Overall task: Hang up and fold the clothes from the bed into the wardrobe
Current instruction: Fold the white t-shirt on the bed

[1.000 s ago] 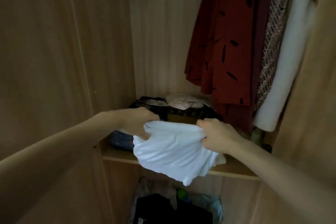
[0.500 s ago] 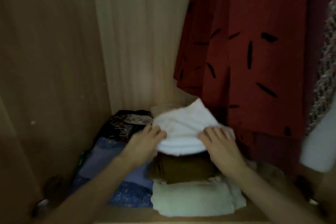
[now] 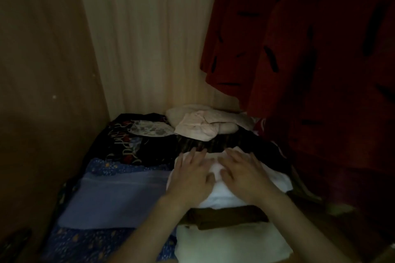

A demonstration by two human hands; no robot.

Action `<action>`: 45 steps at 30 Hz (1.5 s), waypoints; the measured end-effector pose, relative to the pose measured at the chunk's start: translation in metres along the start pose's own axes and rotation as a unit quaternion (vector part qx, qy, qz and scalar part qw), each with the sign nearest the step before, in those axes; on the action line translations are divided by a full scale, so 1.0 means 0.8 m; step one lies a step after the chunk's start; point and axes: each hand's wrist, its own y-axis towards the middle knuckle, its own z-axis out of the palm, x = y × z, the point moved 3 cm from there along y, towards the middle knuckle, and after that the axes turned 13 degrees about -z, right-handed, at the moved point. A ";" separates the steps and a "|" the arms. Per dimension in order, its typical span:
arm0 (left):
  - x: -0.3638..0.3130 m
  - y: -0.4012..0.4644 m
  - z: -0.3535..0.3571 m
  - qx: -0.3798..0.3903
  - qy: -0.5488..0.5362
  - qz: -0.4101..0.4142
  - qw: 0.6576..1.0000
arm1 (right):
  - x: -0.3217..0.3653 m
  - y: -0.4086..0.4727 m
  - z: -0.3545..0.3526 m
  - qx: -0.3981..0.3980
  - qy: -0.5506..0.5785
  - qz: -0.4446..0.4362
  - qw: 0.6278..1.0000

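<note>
With the folded white garment [image 3: 233,195] already set on top of the brown piece [image 3: 226,218] near the front edge of the wardrobe shelf [image 3: 384,256], just pressing and smoothing now. Left hand [image 3: 190,177] flat on the near-left part of the white fold, fingers straight and slightly spread, gripping nothing — right hand [image 3: 243,175] the same on the right part, fingers stretched toward the back edge, thumbs almost meeting in the middle. Beneath the brown piece, a pale folded stack [image 3: 230,243] right at the front edge; to the left, a lilac folded cloth [image 3: 115,200] over blue patterned fabric [image 3: 89,247]; further back, dark printed clothes [image 3: 132,145] and a beige bundle [image 3: 203,126] against the back wall. Red dress [image 3: 310,60] hanging down on the right, hem close to the pile. Best done by the look of it with even, downward pressure, palms sliding outward from the centre to push air and creases to the edges — no dragging forward, or the brown layer likely shifts with it. Worth squaring the white fold's edges with the stack below before lifting off.
</note>
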 end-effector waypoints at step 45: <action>0.006 -0.351 0.006 -0.121 0.156 -0.146 0.969 | 0.147 -0.245 0.042 -0.022 -0.061 -0.013 0.998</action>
